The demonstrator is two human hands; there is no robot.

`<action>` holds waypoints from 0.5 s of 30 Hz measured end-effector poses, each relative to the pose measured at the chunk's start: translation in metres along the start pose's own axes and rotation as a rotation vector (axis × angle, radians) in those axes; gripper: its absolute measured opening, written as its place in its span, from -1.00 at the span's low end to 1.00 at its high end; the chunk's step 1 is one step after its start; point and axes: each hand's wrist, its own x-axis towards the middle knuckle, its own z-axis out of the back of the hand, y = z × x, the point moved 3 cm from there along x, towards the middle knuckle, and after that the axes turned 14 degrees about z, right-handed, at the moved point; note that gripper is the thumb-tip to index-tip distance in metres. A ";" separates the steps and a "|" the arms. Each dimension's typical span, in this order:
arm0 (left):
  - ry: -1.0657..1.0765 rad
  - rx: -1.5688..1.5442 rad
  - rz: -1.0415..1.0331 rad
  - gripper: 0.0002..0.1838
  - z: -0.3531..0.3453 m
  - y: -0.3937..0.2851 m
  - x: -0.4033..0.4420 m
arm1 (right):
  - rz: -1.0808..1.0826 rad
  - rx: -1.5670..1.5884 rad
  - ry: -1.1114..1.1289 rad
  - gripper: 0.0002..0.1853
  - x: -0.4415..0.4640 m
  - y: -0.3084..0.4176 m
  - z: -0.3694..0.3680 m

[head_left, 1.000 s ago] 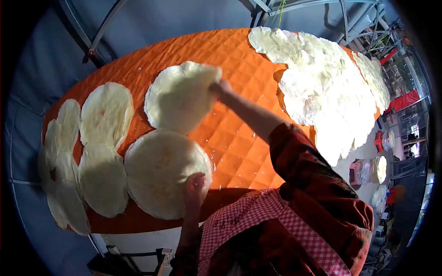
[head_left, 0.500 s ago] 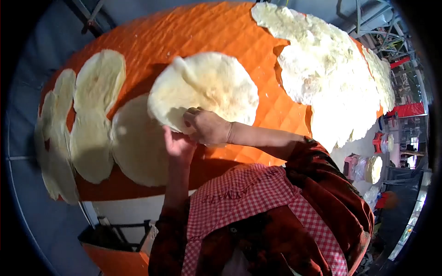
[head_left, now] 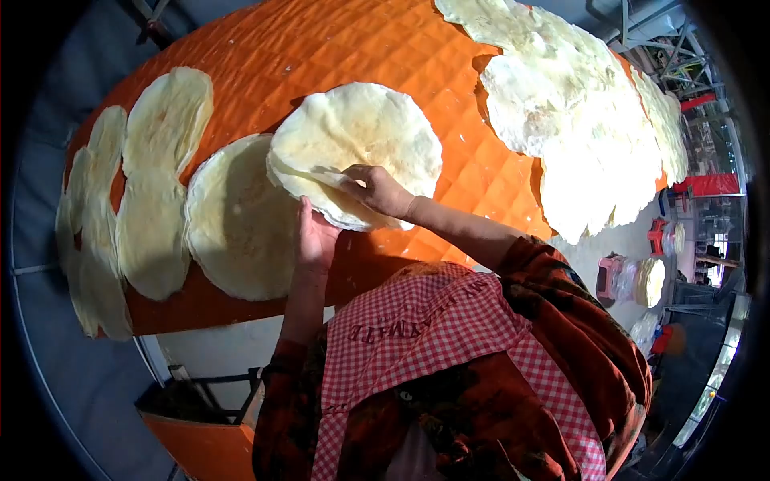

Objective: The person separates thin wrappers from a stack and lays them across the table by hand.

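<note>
Thin, round, pale flatbreads point(head_left: 365, 120) lie in a small stack at the middle of the orange table, their edges layered. My right hand point(head_left: 381, 192) pinches the near edge of the top flatbread, which is raised and folded slightly back. Below it, my left hand point(head_left: 318, 238) holds the near-left rim of the same stack, thumb up along the edge, the other fingers mostly hidden underneath. Just left of the stack, and partly beneath its edge, lies another round of flatbread point(head_left: 241, 220) in shadow.
The orange quilted table cover point(head_left: 297, 48) runs under everything. More flatbreads overlap at the left point(head_left: 152, 232), and a big, brightly lit heap of flatbreads point(head_left: 569, 120) covers the right side. An orange bin point(head_left: 200, 441) stands below the table. Farther right are a red stool point(head_left: 662, 236) and wrapped stacks point(head_left: 648, 282).
My right hand has moved slightly right and up, drawing the top flatbread's edge into a raised fold. The stack lies flatter and a little higher in view; my left hand has shifted slightly right.
</note>
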 end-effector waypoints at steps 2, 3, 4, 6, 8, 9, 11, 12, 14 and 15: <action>-0.047 0.041 -0.001 -0.49 0.004 0.002 0.002 | 0.046 -0.001 -0.066 -0.76 0.000 0.006 0.003; -0.073 0.061 -0.002 -0.51 0.006 0.003 0.003 | 0.018 0.013 -0.009 -0.70 0.000 0.002 -0.001; -0.081 0.081 0.000 -0.52 0.008 0.003 0.004 | 0.060 -0.057 0.022 -0.66 0.000 0.009 -0.002; -0.097 0.124 0.002 -0.54 0.013 0.002 0.007 | 0.146 -0.198 0.081 -0.60 -0.001 0.023 -0.004; -0.131 0.157 -0.014 -0.50 0.016 0.002 0.009 | 0.058 -0.168 0.110 -0.51 0.000 0.026 -0.003; -0.146 0.167 -0.008 -0.49 0.016 0.002 0.009 | -0.002 -0.134 0.120 -0.51 0.000 0.029 -0.001; -0.155 0.176 -0.003 -0.47 0.011 0.001 0.009 | -0.076 -0.054 0.125 -0.52 0.002 0.026 0.000; -0.150 0.175 -0.002 -0.47 0.008 0.000 0.009 | -0.091 -0.009 0.118 -0.53 0.001 0.021 0.000; -0.151 0.194 0.000 -0.46 0.005 -0.001 0.008 | -0.137 0.086 0.129 -0.56 0.003 0.012 0.002; -0.156 0.214 0.001 -0.46 0.004 -0.001 0.008 | -0.169 0.135 0.148 -0.58 0.003 0.008 0.004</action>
